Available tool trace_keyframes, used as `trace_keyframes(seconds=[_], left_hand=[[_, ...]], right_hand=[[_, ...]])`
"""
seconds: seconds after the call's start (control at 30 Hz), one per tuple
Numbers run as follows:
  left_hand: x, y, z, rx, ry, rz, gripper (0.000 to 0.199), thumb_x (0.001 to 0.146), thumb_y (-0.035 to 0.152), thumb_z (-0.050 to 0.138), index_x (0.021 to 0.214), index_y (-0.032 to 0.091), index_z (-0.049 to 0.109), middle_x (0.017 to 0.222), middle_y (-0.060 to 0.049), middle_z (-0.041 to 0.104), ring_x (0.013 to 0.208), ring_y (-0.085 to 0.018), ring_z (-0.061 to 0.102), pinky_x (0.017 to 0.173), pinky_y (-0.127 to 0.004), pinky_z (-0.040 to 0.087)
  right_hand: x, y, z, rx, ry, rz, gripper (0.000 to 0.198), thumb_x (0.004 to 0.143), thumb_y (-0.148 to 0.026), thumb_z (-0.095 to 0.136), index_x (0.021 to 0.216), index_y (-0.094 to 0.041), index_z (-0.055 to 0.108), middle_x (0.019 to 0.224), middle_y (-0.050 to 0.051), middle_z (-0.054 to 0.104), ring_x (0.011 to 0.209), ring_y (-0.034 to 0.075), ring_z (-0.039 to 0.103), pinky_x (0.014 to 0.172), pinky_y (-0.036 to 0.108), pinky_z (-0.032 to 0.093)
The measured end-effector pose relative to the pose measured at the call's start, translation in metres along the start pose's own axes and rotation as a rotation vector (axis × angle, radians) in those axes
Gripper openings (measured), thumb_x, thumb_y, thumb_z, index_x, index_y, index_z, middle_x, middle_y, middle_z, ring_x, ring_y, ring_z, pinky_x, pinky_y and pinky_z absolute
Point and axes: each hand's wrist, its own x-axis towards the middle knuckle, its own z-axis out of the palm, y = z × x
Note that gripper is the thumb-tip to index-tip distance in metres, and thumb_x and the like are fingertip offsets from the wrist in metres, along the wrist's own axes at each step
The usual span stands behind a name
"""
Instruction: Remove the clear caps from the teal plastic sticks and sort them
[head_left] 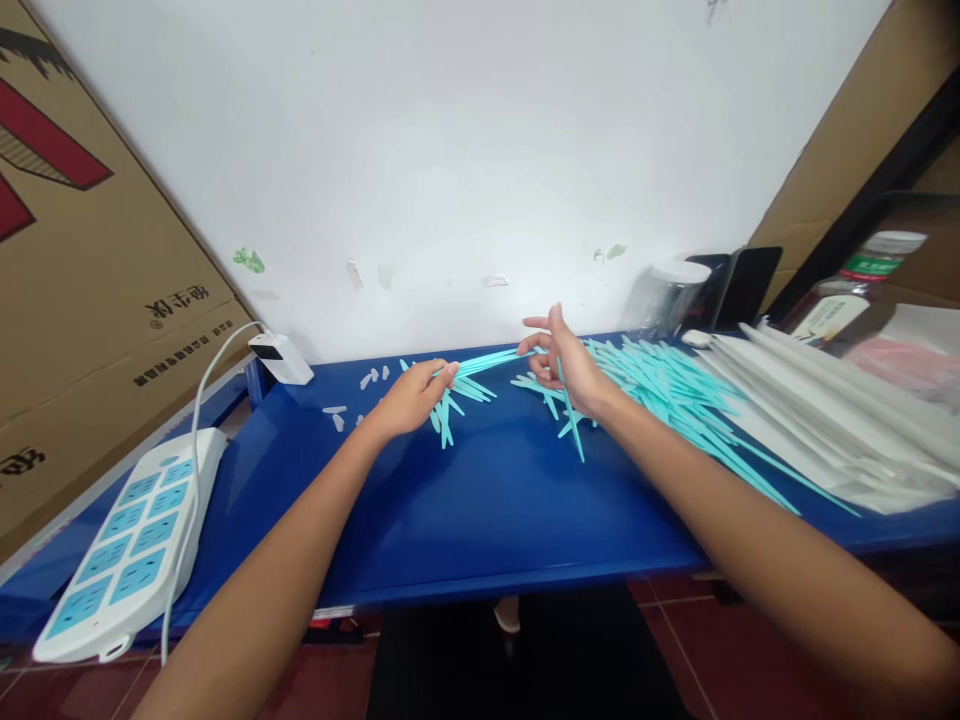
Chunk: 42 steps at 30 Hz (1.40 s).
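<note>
Left grip point(417, 396) pinches slim, tapering turquoise sticks point(487, 361); hold unclear in right grip point(571, 368).

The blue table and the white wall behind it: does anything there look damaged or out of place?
The white wall looks marred: small green patches and pale scraps, perhaps sticker remains, dot its lower part. On the blue table, the thin turquoise sticks lie crisscrossed, untidy but not visibly damaged.

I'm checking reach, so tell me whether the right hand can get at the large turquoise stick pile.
Likely yes: the right hand is close beside the large turquoise stick pile, and nothing visible stands between them.
</note>
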Motion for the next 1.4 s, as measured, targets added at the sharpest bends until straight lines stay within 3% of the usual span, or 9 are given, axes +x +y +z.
trace_keyframes(seconds=[0.17, 0.27, 0.4, 0.53, 0.7, 0.83, 1.07, 1.23, 1.4], left_hand=[[0.003, -0.01, -0.004, 0.044, 0.039, -0.004, 0.051, 0.104, 0.06, 0.035, 0.078, 0.021, 0.052, 0.063, 0.002, 0.048, 0.062, -0.016, 0.046, 0.06, -0.029, 0.035], [0.004, -0.015, -0.005, 0.08, 0.056, 0.012, 0.05, 0.105, 0.058, 0.034, 0.077, 0.02, 0.052, 0.066, 0.002, 0.051, 0.064, -0.017, 0.048, 0.063, -0.029, 0.036], [0.004, -0.018, -0.006, 0.129, 0.072, 0.023, 0.05, 0.106, 0.057, 0.034, 0.079, 0.02, 0.054, 0.072, 0.0, 0.056, 0.069, -0.018, 0.053, 0.067, -0.03, 0.037], [0.004, -0.019, -0.005, 0.163, 0.068, 0.019, 0.051, 0.106, 0.058, 0.031, 0.081, 0.02, 0.055, 0.074, -0.001, 0.058, 0.071, -0.019, 0.055, 0.068, -0.03, 0.038], [0.003, -0.019, -0.003, 0.164, 0.048, 0.034, 0.05, 0.106, 0.058, 0.031, 0.081, 0.02, 0.054, 0.079, -0.002, 0.061, 0.073, -0.019, 0.056, 0.07, -0.031, 0.039], [0.002, -0.017, -0.003, 0.168, 0.014, 0.061, 0.048, 0.106, 0.056, 0.032, 0.083, 0.02, 0.054, 0.079, -0.002, 0.061, 0.073, -0.019, 0.056, 0.07, -0.031, 0.038], [-0.002, 0.0, 0.005, 0.117, -0.112, 0.124, 0.042, 0.107, 0.053, 0.036, 0.085, 0.021, 0.052, 0.078, 0.0, 0.056, 0.07, -0.018, 0.051, 0.067, -0.031, 0.036], [-0.006, 0.011, 0.012, 0.074, -0.165, 0.151, 0.042, 0.107, 0.053, 0.036, 0.087, 0.021, 0.055, 0.082, -0.001, 0.06, 0.073, -0.019, 0.054, 0.07, -0.032, 0.039], [-0.007, 0.015, 0.012, 0.046, -0.17, 0.179, 0.042, 0.107, 0.051, 0.036, 0.088, 0.02, 0.057, 0.08, -0.001, 0.058, 0.072, -0.018, 0.053, 0.07, -0.031, 0.039]], right_hand=[[-0.009, 0.01, 0.03, 0.009, -0.2, -0.148, 0.067, 0.101, -0.074, 0.025, 0.139, -0.022, 0.042, 0.131, 0.014, 0.062, 0.089, 0.019, 0.067, 0.067, 0.03, 0.052], [-0.01, 0.005, 0.025, 0.0, -0.258, -0.219, 0.059, 0.103, -0.069, 0.034, 0.126, -0.018, 0.055, 0.127, 0.014, 0.066, 0.107, 0.021, 0.066, 0.089, 0.034, 0.053], [-0.015, -0.013, -0.002, -0.456, -0.237, -0.216, 0.055, 0.087, -0.072, 0.064, 0.095, -0.018, 0.069, 0.09, 0.008, 0.071, 0.077, 0.019, 0.063, 0.067, 0.03, 0.047], [-0.025, -0.015, -0.01, -0.858, -0.571, -0.119, 0.047, 0.072, -0.065, 0.081, 0.081, -0.02, 0.073, 0.08, 0.007, 0.071, 0.067, 0.02, 0.061, 0.056, 0.031, 0.041], [-0.036, -0.007, 0.008, -0.863, -0.811, -0.052, 0.021, 0.088, -0.04, 0.072, 0.081, -0.02, 0.068, 0.08, 0.006, 0.072, 0.062, 0.018, 0.06, 0.055, 0.03, 0.042], [-0.034, -0.014, 0.006, -0.66, -0.743, -0.121, 0.021, 0.096, -0.041, 0.063, 0.091, -0.021, 0.064, 0.084, 0.005, 0.072, 0.07, 0.018, 0.063, 0.061, 0.028, 0.045], [-0.011, -0.014, -0.013, -0.794, -0.082, -0.439, 0.034, 0.108, -0.044, 0.038, 0.1, -0.019, 0.06, 0.083, 0.005, 0.064, 0.072, 0.019, 0.056, 0.067, 0.03, 0.037], [-0.007, -0.005, -0.009, -0.901, -0.111, -0.392, 0.046, 0.104, -0.054, 0.045, 0.085, -0.018, 0.066, 0.091, 0.009, 0.068, 0.08, 0.02, 0.06, 0.072, 0.03, 0.038], [-0.01, -0.001, -0.005, -0.588, -0.384, -0.155, 0.048, 0.095, -0.066, 0.055, 0.086, -0.02, 0.059, 0.07, 0.002, 0.069, 0.052, 0.014, 0.056, 0.056, 0.027, 0.037]])
